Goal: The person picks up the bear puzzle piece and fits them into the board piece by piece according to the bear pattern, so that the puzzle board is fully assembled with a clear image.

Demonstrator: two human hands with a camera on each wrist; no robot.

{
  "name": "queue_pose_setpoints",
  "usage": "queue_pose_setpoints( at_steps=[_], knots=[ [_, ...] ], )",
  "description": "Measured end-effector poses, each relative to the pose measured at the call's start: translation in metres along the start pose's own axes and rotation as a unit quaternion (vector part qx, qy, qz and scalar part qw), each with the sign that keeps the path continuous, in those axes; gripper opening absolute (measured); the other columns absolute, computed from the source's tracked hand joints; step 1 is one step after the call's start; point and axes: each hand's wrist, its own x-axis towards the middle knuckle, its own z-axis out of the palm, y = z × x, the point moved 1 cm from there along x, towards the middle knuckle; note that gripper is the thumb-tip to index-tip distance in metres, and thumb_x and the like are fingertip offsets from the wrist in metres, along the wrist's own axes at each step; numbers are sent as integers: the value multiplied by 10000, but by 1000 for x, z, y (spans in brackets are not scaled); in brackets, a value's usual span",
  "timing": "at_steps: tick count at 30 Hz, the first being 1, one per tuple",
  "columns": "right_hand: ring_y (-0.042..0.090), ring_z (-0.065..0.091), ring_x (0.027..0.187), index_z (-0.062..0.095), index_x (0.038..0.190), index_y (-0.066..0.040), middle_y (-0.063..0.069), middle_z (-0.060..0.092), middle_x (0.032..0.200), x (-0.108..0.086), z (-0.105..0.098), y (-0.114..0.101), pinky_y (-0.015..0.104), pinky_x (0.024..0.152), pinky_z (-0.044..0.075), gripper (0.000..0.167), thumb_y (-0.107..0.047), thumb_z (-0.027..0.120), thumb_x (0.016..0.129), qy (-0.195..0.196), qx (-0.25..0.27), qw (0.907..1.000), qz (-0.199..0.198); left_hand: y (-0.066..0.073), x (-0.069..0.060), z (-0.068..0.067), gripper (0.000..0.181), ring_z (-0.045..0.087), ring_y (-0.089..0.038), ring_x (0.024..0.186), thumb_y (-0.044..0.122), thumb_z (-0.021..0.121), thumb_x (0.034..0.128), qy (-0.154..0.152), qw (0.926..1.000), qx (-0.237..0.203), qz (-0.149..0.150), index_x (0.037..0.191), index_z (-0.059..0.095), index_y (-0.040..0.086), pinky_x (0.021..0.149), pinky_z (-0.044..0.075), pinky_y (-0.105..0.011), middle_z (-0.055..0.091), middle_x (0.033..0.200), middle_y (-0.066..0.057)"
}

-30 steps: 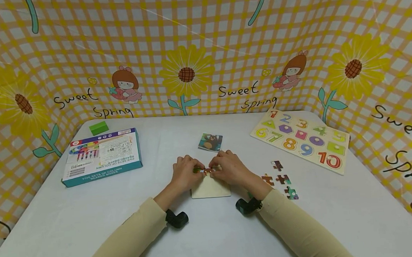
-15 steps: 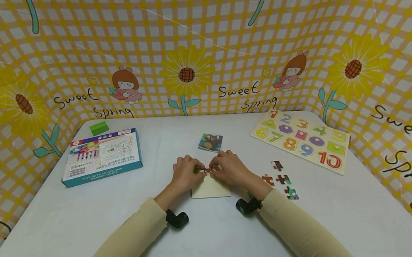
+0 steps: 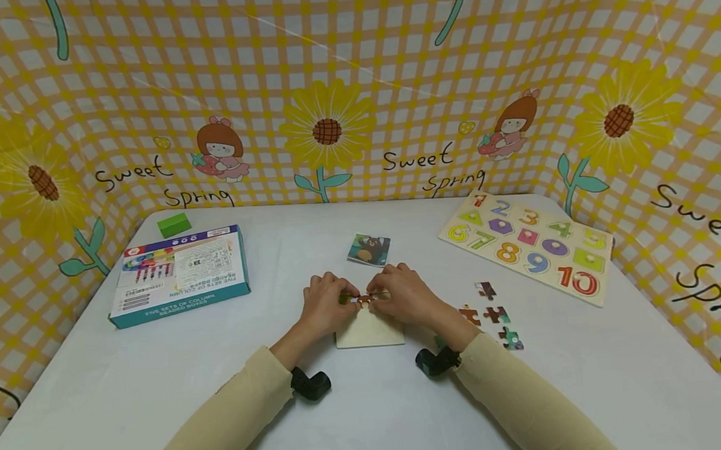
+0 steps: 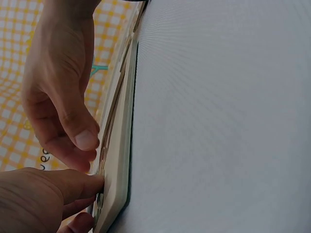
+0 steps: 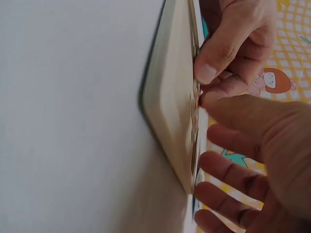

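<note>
**Thumbs close together over the brown puzzle piece (image 3: 364,299)**

The piece lies at the far end of my pale wooden puzzle board (image 3: 368,330), just in front of me. My left hand (image 3: 327,304) pinches at it with thumb and bent fingers. My right hand (image 3: 403,295) comes in from the other side, thumb touching, other fingers loosely curved; whether it truly grips or only presses, I can't tell. Working from both sides probably keeps the piece from sliding.

Loose jigsaw pieces (image 3: 495,314) lie on the right, handy for a short reach. Beyond my hands, the bear picture tile (image 3: 370,249) sits where neither arm hides it. The wooden number board (image 3: 528,244) at far right, and the beaded-column box (image 3: 178,276) and green block (image 3: 174,225) at far left, seem kept clear of my forearms on the white counter (image 3: 374,419).
</note>
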Motion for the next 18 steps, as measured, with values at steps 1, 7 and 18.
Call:
queue_pose_setpoints(
  at_steps=[1, 7, 18],
  knots=[
    [256, 496, 970, 698, 1047, -135, 49, 628, 1014, -1, -2, 0, 420, 833, 408, 261, -259, 712, 818, 4, 20, 10000, -4, 0, 0, 0, 162, 417, -243, 960, 230, 726, 792, 2, 10000, 5, -2, 934, 709, 154, 829, 315, -421, 556, 964, -54],
    [271, 496, 995, 692, 1061, -119, 64, 629, 1042, -9, -12, 8, 437, 858, 403, 282, -265, 709, 821, 105, 224, 9997, -14, 0, 0, 1, 154, 416, -249, 979, 221, 722, 792, -7, 10000, -52, -56, 931, 708, 154, 852, 316, -437, 554, 969, -53],
    [280, 476, 1030, 669, 1123, -108, 96, 611, 1094, -33, -38, 42, 430, 842, 414, 328, -283, 688, 846, 124, 466, 9977, 468, 2, -2, 0, 149, 416, -244, 977, 213, 718, 798, 20, 9999, -104, -61, 933, 707, 152, 844, 312, -423, 556, 968, -53]
  ],
)
